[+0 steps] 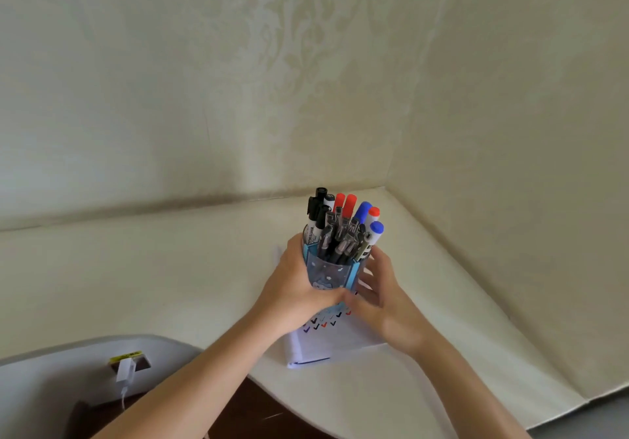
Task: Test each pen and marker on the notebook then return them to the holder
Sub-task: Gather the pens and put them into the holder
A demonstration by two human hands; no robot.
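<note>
A blue patterned pen holder is held above the notebook, filled with several pens and markers with black, red and blue caps. My left hand grips the holder's left side, thumb across its front. My right hand touches the holder's right side with spread fingers; how firmly it holds is unclear. The white notebook lies under both hands, its page showing rows of small coloured check marks.
A cream table runs into a wall corner at the back right. A white surface with a plugged-in charger sits at the lower left. The table's front edge curves past dark flooring.
</note>
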